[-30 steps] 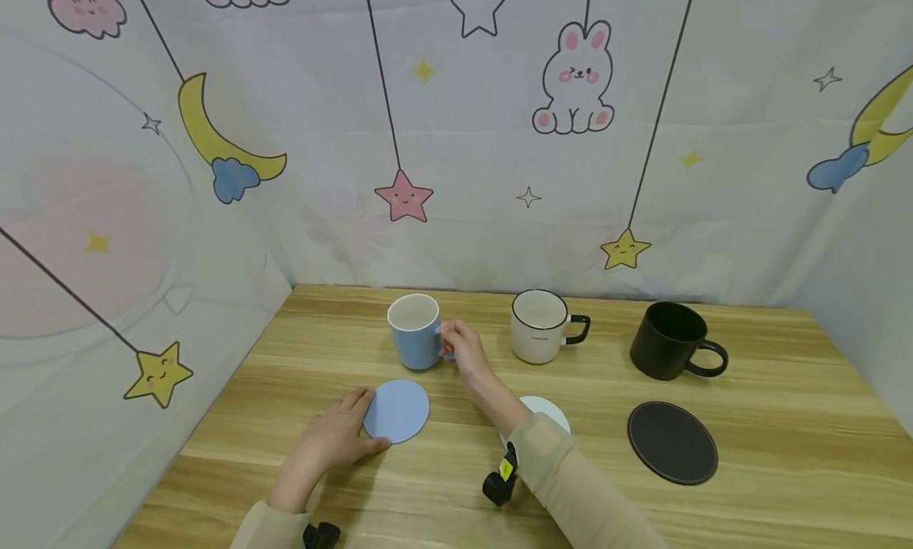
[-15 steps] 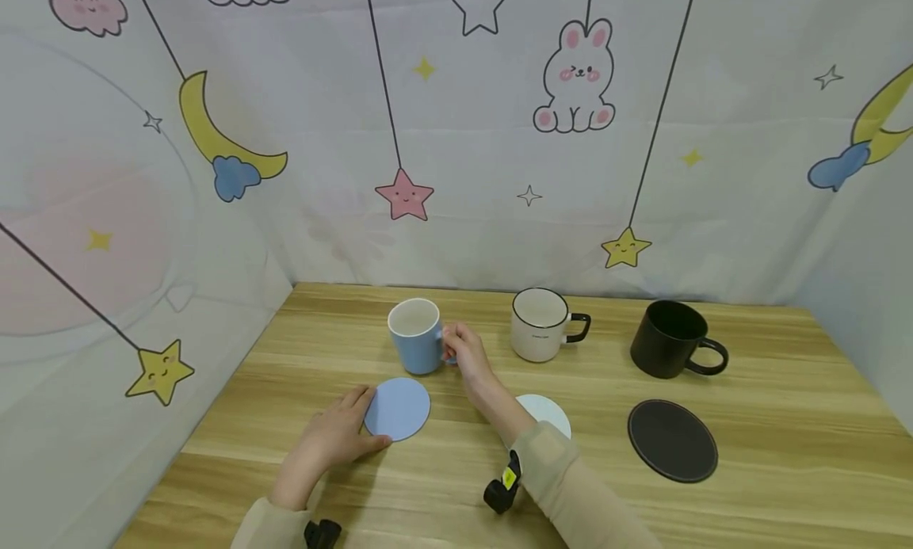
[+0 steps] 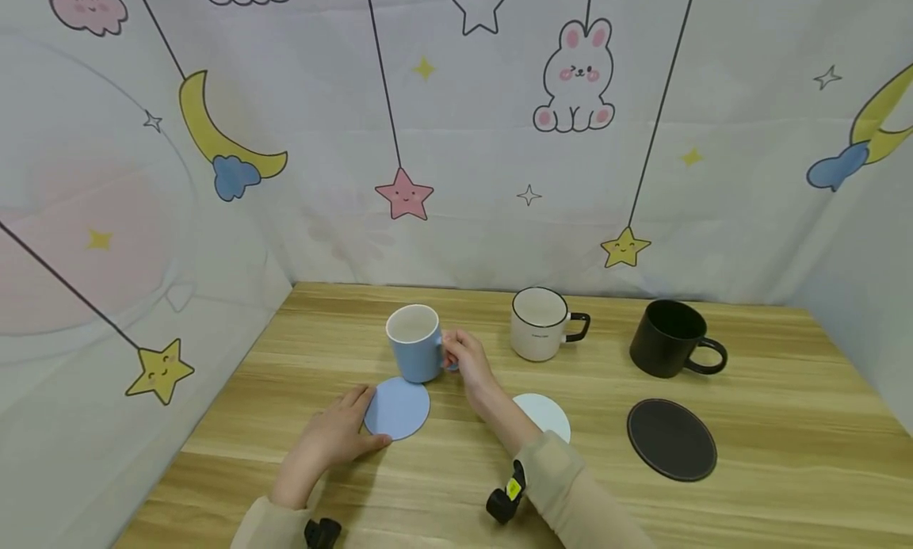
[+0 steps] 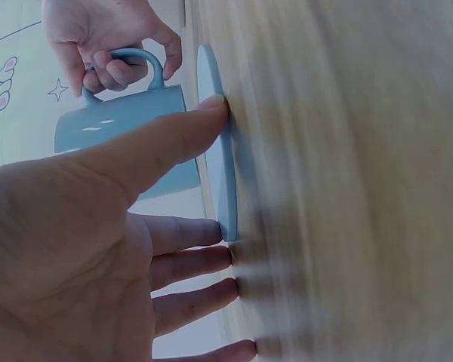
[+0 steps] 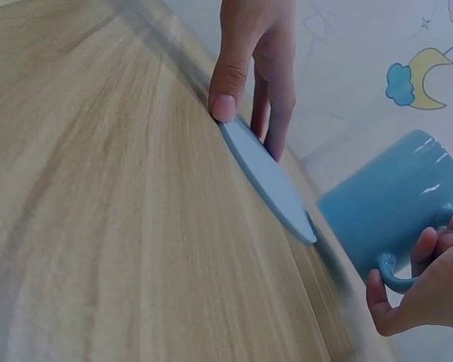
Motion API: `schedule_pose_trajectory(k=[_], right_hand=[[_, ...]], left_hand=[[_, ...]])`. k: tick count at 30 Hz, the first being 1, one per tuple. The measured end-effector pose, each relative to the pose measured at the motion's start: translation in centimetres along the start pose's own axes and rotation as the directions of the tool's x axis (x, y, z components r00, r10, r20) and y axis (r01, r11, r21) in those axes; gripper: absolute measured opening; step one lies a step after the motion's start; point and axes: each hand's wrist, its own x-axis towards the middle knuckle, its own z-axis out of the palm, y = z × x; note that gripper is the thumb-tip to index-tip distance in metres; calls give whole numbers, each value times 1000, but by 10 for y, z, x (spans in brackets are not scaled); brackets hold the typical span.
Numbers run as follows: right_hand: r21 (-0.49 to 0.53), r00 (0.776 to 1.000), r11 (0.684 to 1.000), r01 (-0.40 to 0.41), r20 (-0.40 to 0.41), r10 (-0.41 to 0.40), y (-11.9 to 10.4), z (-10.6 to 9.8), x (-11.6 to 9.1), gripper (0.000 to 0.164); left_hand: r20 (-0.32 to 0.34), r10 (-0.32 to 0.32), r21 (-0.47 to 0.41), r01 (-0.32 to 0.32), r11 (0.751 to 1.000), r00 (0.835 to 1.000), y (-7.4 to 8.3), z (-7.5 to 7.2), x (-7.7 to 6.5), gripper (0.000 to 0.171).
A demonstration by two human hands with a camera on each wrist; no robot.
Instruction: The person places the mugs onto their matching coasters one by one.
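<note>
My right hand grips the handle of a light blue mug, curled fingers through it, as the right wrist view also shows for the mug. In the head view its base overlaps the far edge of a round blue coaster. The coaster lies flat on the wooden table. My left hand holds the coaster's left side between thumb and index finger, the other fingers spread with tips down at the tabletop. A pale round coaster is partly hidden under my right forearm.
A white mug with a black rim and handle stands behind the pale coaster. To the right, a black mug stands behind a dark round coaster. A white printed cloth hangs behind the table.
My right hand has brought the blue mug a little nearer, from behind the blue coaster to its far edge. The left hand and that coaster have stayed in place.
</note>
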Motion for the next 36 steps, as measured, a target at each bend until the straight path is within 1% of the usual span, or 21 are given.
schedule_pose_trajectory(k=[4, 8, 15, 19, 27, 36], right_hand=[[16, 1000, 1000, 2, 5, -2, -1, 1, -3, 27], [25, 1000, 1000, 1, 4, -1, -3, 0, -6, 29], [47, 1000, 999, 24, 1, -24, -4, 0, -11, 31], [48, 999, 998, 44, 27, -45, -2, -1, -14, 32], [73, 997, 996, 51, 59, -56, 2, 3, -22, 33], [83, 997, 996, 38, 57, -43, 7, 8, -30, 32]], left_hand=[[-5, 3, 1, -3, 1000, 1000, -1, 1, 1, 86], [-3, 1, -3, -1, 1000, 1000, 0, -1, 1, 86], [8, 5, 8, -5, 1000, 1000, -1, -3, 5, 87], [17, 4, 4, -4, 1000, 1000, -1, -5, 4, 87], [20, -3, 1, 3, 1000, 1000, 1, -5, 1, 86], [27, 5, 1, -5, 1000, 1000, 2, -4, -1, 86]])
